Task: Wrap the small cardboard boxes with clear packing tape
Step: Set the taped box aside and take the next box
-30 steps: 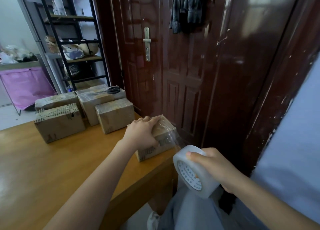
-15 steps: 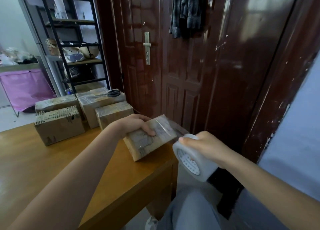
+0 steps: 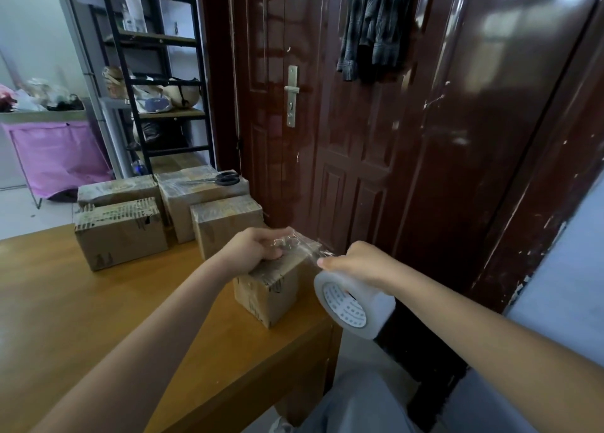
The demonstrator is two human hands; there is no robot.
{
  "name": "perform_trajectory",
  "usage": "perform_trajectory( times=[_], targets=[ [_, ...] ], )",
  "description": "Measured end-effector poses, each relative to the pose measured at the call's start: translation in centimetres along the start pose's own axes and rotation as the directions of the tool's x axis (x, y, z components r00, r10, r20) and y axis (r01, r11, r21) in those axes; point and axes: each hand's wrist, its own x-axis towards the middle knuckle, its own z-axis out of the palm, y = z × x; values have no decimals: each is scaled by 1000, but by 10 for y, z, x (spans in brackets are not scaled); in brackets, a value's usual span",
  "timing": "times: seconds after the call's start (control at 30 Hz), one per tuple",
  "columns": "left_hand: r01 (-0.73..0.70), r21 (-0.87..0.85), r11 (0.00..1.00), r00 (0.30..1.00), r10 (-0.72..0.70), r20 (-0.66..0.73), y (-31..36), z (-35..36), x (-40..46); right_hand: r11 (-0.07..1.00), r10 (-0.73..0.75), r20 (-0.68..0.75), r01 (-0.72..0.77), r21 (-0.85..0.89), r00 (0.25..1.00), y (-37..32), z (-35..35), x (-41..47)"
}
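A small cardboard box stands near the right front corner of the wooden table. My left hand grips its top, fingers curled over the far edge. My right hand holds a wide roll of clear packing tape just right of the box, off the table's edge. A crinkled strip of clear tape stretches from the roll onto the top of the box.
Several taped cardboard boxes sit grouped at the table's back. Black-handled scissors lie on the tallest of them. A dark red door is close behind the table, with a black shelf rack to its left.
My left hand turned the box so it stands taller on the table. My right hand brought the roll up close to the box, and the strip now lies over its top.
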Motion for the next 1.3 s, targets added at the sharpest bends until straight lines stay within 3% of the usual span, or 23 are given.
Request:
perform_trajectory(
  times=[0.07,0.17,0.23,0.3,0.47,0.57,0.7,0.87,0.97,1.07,1.2,1.3],
  targets=[
    [-34,308,951,998,47,-34,-2,2,1,997,-23,-51,27,68,998,4,-2,-3],
    [-90,738,669,995,98,32,14,6,-3,968,-77,-78,93,235,994,17,-2,-13],
    [-132,848,514,991,96,96,31,18,-6,928,-130,-97,156,337,987,26,-1,-22],
    [-101,871,482,994,10,109,41,33,-9,860,-185,-101,211,465,977,39,0,-28],
    [-71,843,533,992,-55,118,39,36,-11,661,-272,-100,261,703,957,80,9,-39],
    [9,861,509,998,-57,23,30,44,-17,593,-305,-18,205,779,952,98,18,-46],
    [156,819,553,986,-38,-162,25,54,-20,675,-301,-77,270,687,950,97,12,-46],
    [176,821,543,981,-29,-191,25,54,-17,835,-303,-58,295,464,951,87,-11,-46],
    [184,814,551,978,-24,-205,25,53,-16,987,-103,-2,103,126,995,110,-8,-47],
    [182,805,565,978,-17,-209,26,53,-16,983,78,-16,-79,-165,997,136,2,-50],
    [174,756,631,976,-11,-216,25,48,-13,994,50,5,-50,-94,999,145,1,-54],
    [199,582,789,973,-90,-211,23,30,-6,998,11,-55,-7,59,998,142,-2,-56]
  ],
)
